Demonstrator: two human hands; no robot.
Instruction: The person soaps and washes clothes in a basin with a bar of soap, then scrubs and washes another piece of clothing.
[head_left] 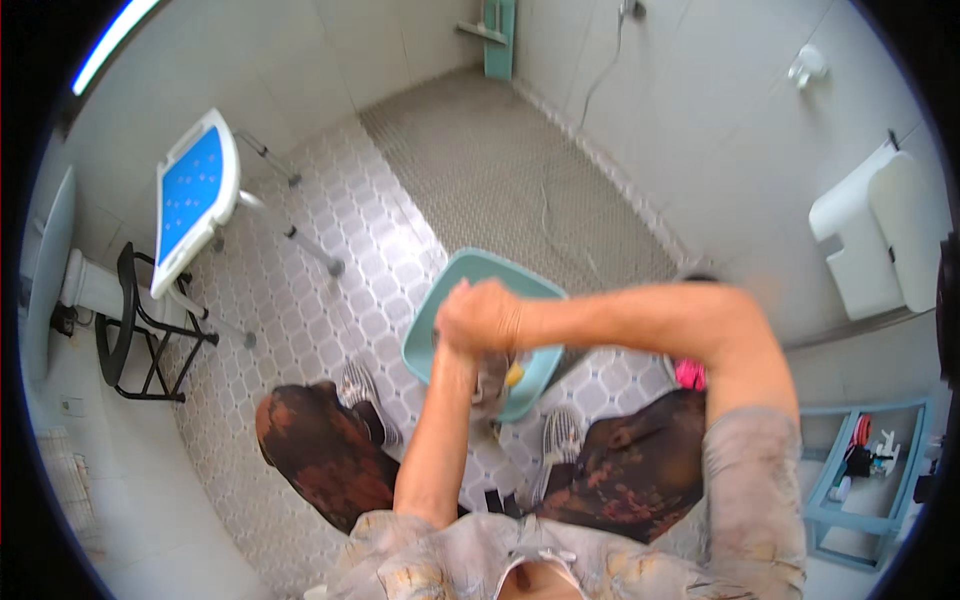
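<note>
My right hand (490,312) and my left hand (454,330) are pressed together above a teal plastic basin (425,300) on the floor between my feet. Both look closed, the right partly over the left, and whatever they grip is hidden. Just below the hands, partly behind my left forearm, a greyish-brown, cloth-like thing (490,382) shows in the basin; I cannot tell whether it hangs from my grip. A small yellow piece (515,375) is beside it.
A white shower seat with a blue pad (190,190) stands at the left, near a black-framed chair (125,310). Grey ribbed matting (470,150) covers the far floor. A pale blue rack (860,520) with small items is at the right. A pink thing (690,374) lies beside my right knee.
</note>
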